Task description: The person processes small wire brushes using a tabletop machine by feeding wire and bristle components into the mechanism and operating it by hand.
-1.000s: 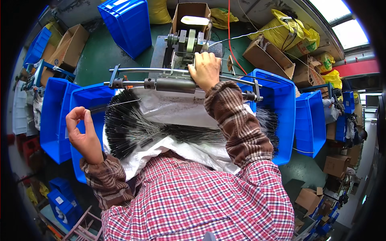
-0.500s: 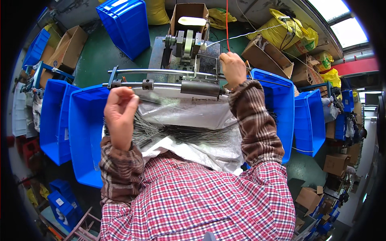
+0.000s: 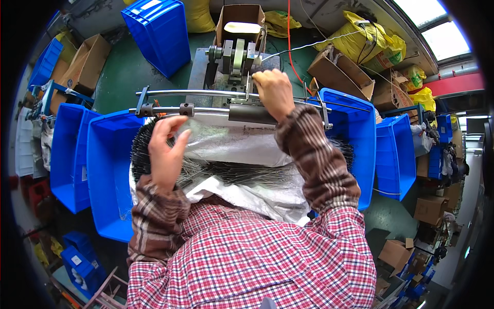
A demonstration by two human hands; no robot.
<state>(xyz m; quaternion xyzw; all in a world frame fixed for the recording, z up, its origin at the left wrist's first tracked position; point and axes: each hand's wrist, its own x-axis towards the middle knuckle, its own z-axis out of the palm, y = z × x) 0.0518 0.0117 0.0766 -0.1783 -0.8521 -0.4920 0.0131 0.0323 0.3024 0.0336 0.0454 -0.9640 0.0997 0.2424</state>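
My left hand (image 3: 167, 157) hovers over the left part of a pile of thin metal wires (image 3: 242, 172). Its thumb and fingers are apart, and nothing shows between them. My right hand (image 3: 276, 91) is closed at the machine (image 3: 239, 59), its fingertips beside a small upright metal plate (image 3: 248, 86). What those fingers grip is hidden under the hand. Below it, a dark cylinder (image 3: 251, 114) sits on the front one of two horizontal steel rods (image 3: 211, 110). White plastic sheeting (image 3: 226, 139) lies between the rods and the wires.
Blue bins stand to the left (image 3: 108, 206) and right (image 3: 364, 170) of the wires. A tall blue crate (image 3: 157, 38) is at the far left. Cardboard boxes (image 3: 342, 72) and yellow sacks (image 3: 355, 38) lie at the far right. A red cord (image 3: 291, 59) hangs beside the machine.
My right hand has moved left along the machine, toward the upright plate. My left hand has shifted right and down, its fingers spreading; the thin wire seen at its fingertips no longer shows there.
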